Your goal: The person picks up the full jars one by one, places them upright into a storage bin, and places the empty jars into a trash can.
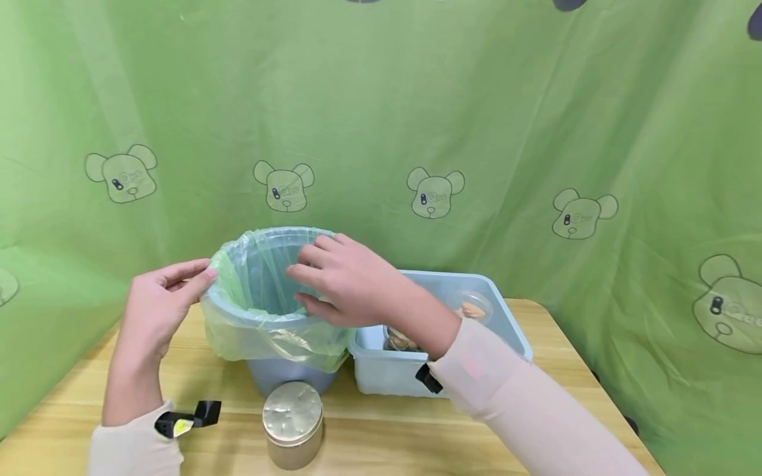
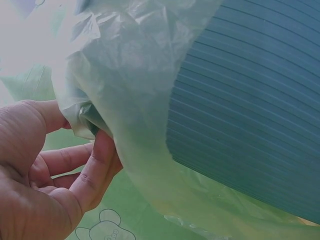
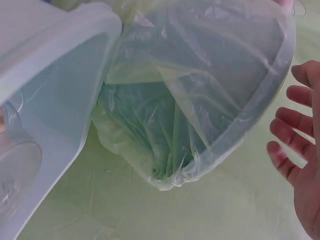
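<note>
A blue ridged trash bin (image 1: 290,378) stands on the table, lined with a thin pale green trash bag (image 1: 274,336) folded out over its rim. My left hand (image 1: 156,301) pinches the bag at the left side of the rim; the left wrist view shows thumb and fingers (image 2: 102,155) around the bag's edge there. Over the right part of the bin's mouth is my right hand (image 1: 354,281). Its fingers (image 3: 290,135) are spread and loosely bent in the right wrist view, apart from the bag, with nothing held.
A silver lidded tin (image 1: 293,423) stands close in front of the bin. To the bin's right sits a light blue plastic tub (image 1: 389,375) holding clear containers (image 1: 476,305) with brownish contents, partly hidden by my right arm. A green printed curtain (image 1: 369,119) hangs behind the wooden table (image 1: 369,430).
</note>
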A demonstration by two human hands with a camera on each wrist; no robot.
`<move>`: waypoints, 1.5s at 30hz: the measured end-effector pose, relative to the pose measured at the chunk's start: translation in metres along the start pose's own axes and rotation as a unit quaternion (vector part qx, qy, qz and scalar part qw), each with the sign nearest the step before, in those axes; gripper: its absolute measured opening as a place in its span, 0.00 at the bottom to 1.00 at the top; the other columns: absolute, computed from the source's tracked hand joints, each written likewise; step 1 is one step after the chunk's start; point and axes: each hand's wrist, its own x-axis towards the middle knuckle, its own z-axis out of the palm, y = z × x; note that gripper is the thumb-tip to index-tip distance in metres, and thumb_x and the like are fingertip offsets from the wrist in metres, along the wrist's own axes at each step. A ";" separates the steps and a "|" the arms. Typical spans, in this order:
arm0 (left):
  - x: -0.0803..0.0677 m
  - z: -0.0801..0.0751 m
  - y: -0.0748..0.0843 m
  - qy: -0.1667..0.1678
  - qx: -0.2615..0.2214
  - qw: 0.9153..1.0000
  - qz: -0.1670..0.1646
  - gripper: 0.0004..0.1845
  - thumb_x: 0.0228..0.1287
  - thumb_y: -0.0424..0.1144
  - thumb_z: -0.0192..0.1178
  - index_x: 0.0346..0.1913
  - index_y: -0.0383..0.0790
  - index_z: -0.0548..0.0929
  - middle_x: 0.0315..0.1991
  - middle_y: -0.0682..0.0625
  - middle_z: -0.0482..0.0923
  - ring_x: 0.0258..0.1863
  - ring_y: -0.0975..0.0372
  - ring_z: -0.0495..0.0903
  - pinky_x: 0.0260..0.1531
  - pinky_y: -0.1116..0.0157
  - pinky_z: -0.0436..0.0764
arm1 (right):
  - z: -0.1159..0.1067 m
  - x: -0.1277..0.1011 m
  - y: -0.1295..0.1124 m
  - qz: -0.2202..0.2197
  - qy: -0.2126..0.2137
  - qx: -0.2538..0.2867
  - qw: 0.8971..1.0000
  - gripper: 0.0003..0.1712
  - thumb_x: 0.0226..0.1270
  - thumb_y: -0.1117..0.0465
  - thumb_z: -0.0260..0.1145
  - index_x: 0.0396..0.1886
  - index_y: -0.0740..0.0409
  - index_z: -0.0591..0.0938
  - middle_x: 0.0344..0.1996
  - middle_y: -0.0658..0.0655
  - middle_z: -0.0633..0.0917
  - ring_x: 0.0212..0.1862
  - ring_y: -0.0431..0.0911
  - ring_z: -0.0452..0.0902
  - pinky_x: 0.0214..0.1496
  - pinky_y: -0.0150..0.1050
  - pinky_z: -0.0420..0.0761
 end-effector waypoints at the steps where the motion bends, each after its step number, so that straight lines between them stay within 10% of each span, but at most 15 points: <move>1: 0.000 0.000 0.000 0.000 0.000 1.000 0.000 0.30 0.70 0.52 0.67 0.64 0.32 0.80 0.39 0.69 0.83 0.38 0.71 0.81 0.36 0.74 0.80 | 0.000 -0.001 -0.002 -0.008 0.009 -0.001 1.000 0.13 0.73 0.53 0.63 0.50 0.54 0.84 0.40 0.50 0.82 0.41 0.48 0.76 0.41 0.40 0.74; 28: 0.000 0.001 0.002 -0.002 -0.007 1.000 -0.002 0.30 0.70 0.52 0.67 0.64 0.32 0.80 0.40 0.69 0.83 0.38 0.71 0.82 0.37 0.74 0.80 | 0.018 -0.022 -0.061 -0.139 0.098 -0.059 0.984 0.13 0.71 0.53 0.56 0.46 0.52 0.83 0.36 0.48 0.80 0.38 0.45 0.74 0.40 0.37 0.73; 45: 0.000 0.001 0.000 -0.004 -0.012 1.000 0.002 0.30 0.70 0.52 0.67 0.64 0.32 0.80 0.40 0.68 0.83 0.39 0.70 0.83 0.39 0.73 0.81 | 0.060 -0.042 -0.106 -0.175 0.009 -0.042 0.984 0.21 0.73 0.48 0.52 0.58 0.47 0.81 0.46 0.46 0.82 0.45 0.43 0.75 0.45 0.36 0.73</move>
